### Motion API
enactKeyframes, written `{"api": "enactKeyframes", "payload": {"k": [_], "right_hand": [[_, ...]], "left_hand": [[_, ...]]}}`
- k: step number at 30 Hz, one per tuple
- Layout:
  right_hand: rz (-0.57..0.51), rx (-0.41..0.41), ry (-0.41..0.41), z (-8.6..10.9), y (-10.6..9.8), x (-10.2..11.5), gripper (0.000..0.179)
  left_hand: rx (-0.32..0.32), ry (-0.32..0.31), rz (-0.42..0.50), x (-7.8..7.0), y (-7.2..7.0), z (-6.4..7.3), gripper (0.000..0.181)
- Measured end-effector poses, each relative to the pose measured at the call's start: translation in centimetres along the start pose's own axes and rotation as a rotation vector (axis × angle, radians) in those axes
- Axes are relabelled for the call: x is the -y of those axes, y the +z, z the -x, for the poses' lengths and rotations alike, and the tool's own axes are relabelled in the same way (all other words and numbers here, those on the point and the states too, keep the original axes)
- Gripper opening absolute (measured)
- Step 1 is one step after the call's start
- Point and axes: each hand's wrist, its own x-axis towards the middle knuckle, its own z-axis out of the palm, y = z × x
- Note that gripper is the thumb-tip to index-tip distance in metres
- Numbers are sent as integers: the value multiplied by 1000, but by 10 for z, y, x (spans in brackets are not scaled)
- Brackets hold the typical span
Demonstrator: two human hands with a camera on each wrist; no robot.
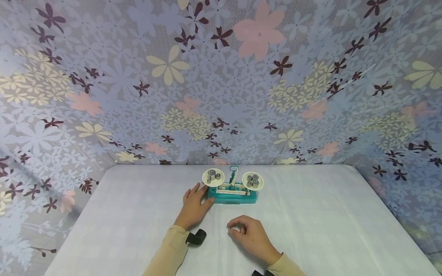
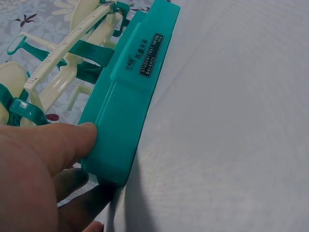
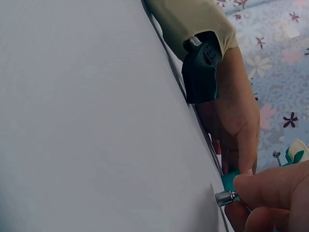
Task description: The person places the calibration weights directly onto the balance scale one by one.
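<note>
A green and cream tray balance (image 1: 231,198) stands toward the back of the table. My left hand (image 1: 195,207) grips the left end of its base, the thumb (image 2: 79,137) on the near side and other fingers round the end. The left pan (image 1: 204,178) carries several metal weights (image 1: 211,175) of different sizes. On the right pan (image 1: 260,183) several similar weights (image 1: 255,177) sit in a cluster. Nearer the front, my right hand (image 1: 252,235) pinches a small metal weight (image 3: 225,197) between thumb and fingers, just in front of the balance.
A pale cloth covers the table (image 1: 328,230). Flower-patterned fabric (image 1: 235,96) rises behind it and at both sides. A black wrist camera (image 1: 197,237) is strapped at the left sleeve, and a graduated beam (image 2: 63,48) runs along the balance.
</note>
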Motion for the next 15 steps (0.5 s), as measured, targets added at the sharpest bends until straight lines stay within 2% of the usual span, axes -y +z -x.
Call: {"api": "enactKeyframes", "payload": {"k": [15], "right_hand": [[27, -20, -8, 0, 0, 1, 8]], "left_hand": [[5, -7, 5, -3, -2, 0, 58]]}}
